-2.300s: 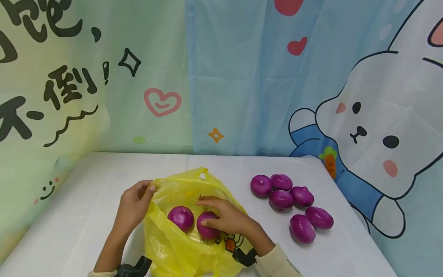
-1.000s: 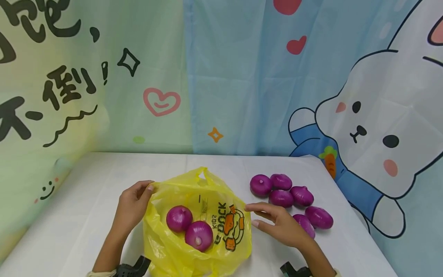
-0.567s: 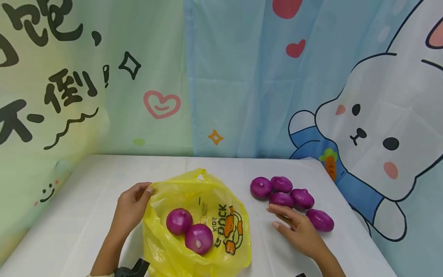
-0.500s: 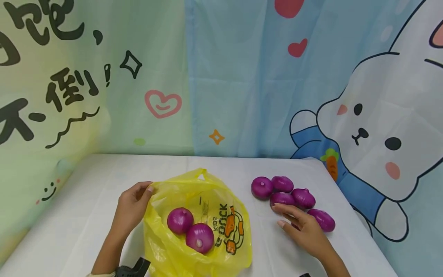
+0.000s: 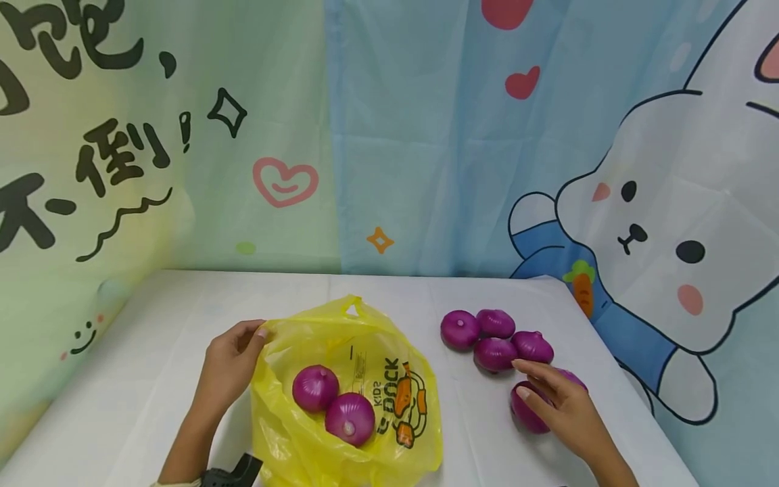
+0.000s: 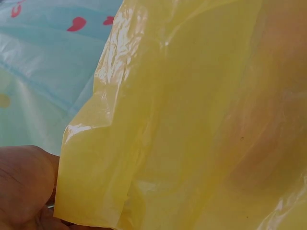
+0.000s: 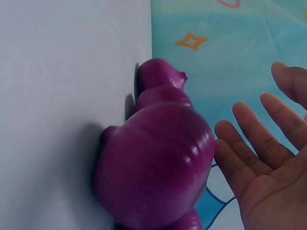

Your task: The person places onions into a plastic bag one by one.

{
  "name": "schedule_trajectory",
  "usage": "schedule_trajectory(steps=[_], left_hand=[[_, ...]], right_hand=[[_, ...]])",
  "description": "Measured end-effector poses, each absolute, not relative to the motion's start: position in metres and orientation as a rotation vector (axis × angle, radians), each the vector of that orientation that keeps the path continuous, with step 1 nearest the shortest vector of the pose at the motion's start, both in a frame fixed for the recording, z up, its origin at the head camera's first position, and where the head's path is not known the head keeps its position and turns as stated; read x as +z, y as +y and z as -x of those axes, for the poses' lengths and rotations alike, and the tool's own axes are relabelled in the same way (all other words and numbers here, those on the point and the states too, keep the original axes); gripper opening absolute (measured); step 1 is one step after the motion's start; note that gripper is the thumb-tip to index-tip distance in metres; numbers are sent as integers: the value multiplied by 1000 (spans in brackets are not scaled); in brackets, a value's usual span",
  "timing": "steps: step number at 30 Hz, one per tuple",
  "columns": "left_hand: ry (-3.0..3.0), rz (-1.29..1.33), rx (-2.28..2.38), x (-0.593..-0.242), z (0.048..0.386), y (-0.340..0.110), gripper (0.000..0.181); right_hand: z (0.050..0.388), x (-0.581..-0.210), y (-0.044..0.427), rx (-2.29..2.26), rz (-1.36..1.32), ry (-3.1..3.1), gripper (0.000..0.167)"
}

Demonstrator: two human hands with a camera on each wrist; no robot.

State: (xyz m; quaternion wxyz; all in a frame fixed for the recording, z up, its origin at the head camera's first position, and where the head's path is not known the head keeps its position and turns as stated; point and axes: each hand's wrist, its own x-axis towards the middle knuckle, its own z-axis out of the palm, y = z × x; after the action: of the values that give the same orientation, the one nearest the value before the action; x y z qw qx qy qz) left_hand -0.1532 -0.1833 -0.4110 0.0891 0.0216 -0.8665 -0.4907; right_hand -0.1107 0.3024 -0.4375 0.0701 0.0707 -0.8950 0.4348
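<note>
At the rim of a yellow plastic bag (image 5: 286, 439), my left hand (image 5: 228, 362) pinches the edge between thumb and fingers. Inside the bag lie two purple onions, one onion (image 5: 316, 388) behind the other onion (image 5: 349, 419). My right hand (image 5: 566, 409) hovers over the near right onion (image 5: 525, 414) with fingers extended. In the right wrist view the fingers are spread beside a large onion (image 7: 156, 167); whether they touch it I cannot tell. Another onion (image 5: 575, 379) is mostly hidden behind my right hand. Yellow film (image 6: 182, 120) fills most of the left wrist view.
Several more onions (image 5: 494, 354) sit in a cluster at the back right of the white-covered table (image 5: 182, 304). Behind the table hangs a printed curtain (image 5: 395, 135) with a rabbit figure.
My right hand let go of an onion inside the bag, then moved right, out of the bag, to the onions on the table. The left hand stays at the bag's rim.
</note>
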Motion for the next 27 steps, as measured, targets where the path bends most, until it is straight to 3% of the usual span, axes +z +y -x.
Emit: schedule_trajectory(steps=[18,27], left_hand=[[-2568,-57,-1465,-411,153,-182,38],[-2582,-79,-1473,-413,153,-183,38]], right_hand=[[114,-454,306,1273,-73,-2927,49],[115,-463,300,1293,-32,-3075,44]])
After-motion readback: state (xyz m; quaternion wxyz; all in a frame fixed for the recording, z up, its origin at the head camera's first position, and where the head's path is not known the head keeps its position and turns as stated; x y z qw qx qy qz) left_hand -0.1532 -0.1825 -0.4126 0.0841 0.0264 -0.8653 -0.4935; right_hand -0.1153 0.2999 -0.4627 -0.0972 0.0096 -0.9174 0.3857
